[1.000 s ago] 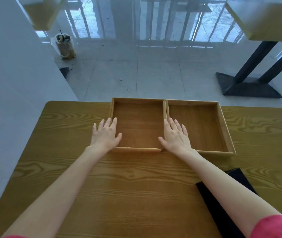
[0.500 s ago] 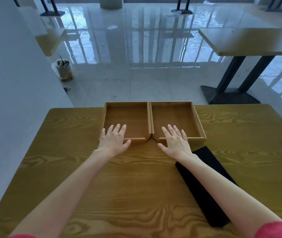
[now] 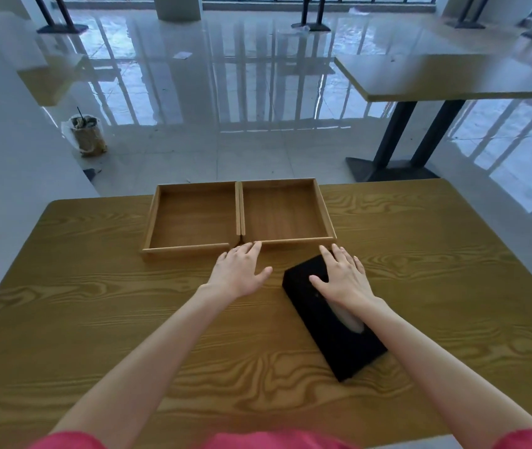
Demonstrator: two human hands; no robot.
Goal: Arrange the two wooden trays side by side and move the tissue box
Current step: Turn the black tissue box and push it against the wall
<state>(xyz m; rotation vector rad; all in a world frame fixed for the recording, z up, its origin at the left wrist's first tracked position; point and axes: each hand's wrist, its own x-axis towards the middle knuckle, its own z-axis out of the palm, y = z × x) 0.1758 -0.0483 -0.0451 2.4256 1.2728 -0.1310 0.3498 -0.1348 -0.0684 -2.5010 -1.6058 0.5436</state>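
Observation:
Two shallow wooden trays stand side by side at the table's far edge, their inner walls touching: the left tray point(image 3: 193, 218) and the right tray point(image 3: 285, 212). Both are empty. A black tissue box point(image 3: 329, 328) lies at an angle on the table, just in front of the right tray. My right hand point(image 3: 344, 278) lies flat on the box's far end, fingers spread, not closed around it. My left hand point(image 3: 240, 270) is over the table to the left of the box, fingers apart, with its fingertips near the trays' front rims.
The wooden table point(image 3: 96, 319) ends just behind the trays and drops to a glossy tiled floor. A grey wall surface point(image 3: 8, 150) runs along the left. Another table point(image 3: 452, 76) stands beyond on the right, and a drink cup in a bag point(image 3: 88, 136) sits on the floor.
Both hands have drawn back from the trays. My right hand has gone onto the tissue box, and my left hand has shifted right. The view has pulled back.

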